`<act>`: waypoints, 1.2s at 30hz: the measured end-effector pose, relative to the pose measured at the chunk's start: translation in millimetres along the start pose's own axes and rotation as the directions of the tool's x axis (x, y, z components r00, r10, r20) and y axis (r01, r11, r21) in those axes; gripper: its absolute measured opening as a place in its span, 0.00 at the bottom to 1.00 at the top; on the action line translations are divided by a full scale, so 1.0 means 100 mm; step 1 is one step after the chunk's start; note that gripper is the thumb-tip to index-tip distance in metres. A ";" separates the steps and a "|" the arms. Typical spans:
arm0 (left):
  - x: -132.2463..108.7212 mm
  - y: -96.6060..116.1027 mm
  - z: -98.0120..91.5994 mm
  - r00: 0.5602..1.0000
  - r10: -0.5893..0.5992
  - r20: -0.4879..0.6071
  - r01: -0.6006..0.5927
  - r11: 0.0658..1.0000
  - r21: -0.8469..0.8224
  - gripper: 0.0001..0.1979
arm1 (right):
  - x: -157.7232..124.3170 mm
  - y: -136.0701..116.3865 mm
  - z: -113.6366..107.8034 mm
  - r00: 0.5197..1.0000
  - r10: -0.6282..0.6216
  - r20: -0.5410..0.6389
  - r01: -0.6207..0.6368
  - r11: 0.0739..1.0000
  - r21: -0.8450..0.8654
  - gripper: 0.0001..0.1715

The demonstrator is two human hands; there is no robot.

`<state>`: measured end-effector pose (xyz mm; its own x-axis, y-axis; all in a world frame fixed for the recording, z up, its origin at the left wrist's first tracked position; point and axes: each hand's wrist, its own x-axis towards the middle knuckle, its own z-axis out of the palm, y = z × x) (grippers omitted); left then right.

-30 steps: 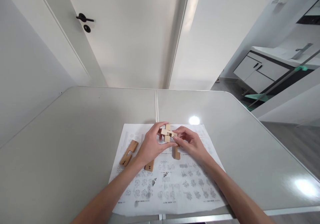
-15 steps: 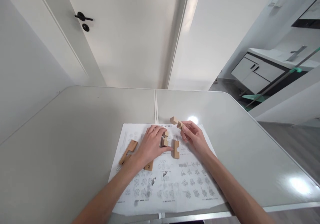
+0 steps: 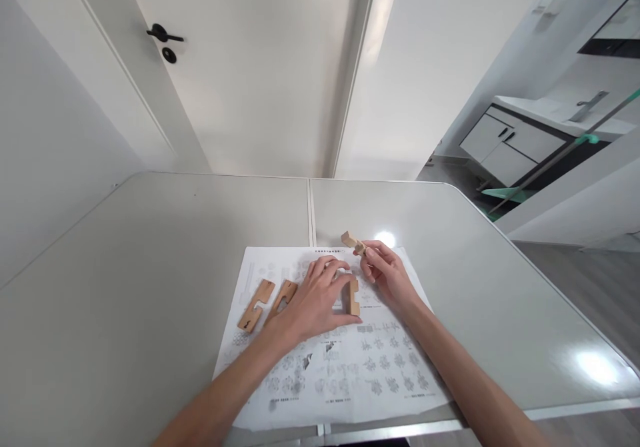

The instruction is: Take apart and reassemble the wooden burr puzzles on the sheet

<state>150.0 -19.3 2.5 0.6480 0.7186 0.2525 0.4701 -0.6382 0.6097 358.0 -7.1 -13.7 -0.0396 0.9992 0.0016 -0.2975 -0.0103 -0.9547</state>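
Note:
My right hand (image 3: 387,270) is raised over the far right part of the printed sheet (image 3: 340,417), pinching a notched wooden puzzle piece (image 3: 351,240) between thumb and fingers. My left hand (image 3: 320,297) reaches across the sheet's middle, thumb and index finger at the two ends of another notched wooden piece (image 3: 355,298), which lies on the paper. Left of that hand lie two more wooden pieces with cut-out notches: the outer piece (image 3: 256,306) bears a dark mark, and the inner piece (image 3: 283,298) is partly covered by my hand. What lies beneath the left palm is hidden.
The sheet, printed with small diagrams, rests on a pale table (image 3: 125,287) with a seam down its middle. Beyond the table's far edge stands a white door with a black handle (image 3: 161,33). A washbasin cabinet (image 3: 515,142) is at the right.
My left hand has shifted right, from one notched piece to the piece beside it, uncovering more of the inner left piece. The right hand keeps its piece in nearly the same place.

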 end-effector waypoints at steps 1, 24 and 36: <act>0.01 0.00 -0.02 0.999 -0.042 -0.020 0.041 0.996 -0.080 0.31 | 0.00 0.01 -0.01 1.000 0.003 -0.001 -0.003 1.000 0.013 0.15; 0.04 0.00 -0.22 0.915 -0.404 0.006 0.261 0.580 -0.772 0.33 | -0.07 -0.02 0.09 0.989 0.091 0.113 -0.098 0.993 0.065 0.17; 0.02 0.01 -0.19 0.896 -0.439 -0.071 0.336 0.773 -0.538 0.32 | -0.07 0.03 0.09 0.979 0.056 0.198 -0.024 0.987 -0.160 0.20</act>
<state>140.9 -13.0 17.6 0.3316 0.9433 0.0116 0.2586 -0.1028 0.9605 349.0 -14.1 -14.3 -0.2447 0.9696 0.0072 -0.1398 -0.0279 -0.9898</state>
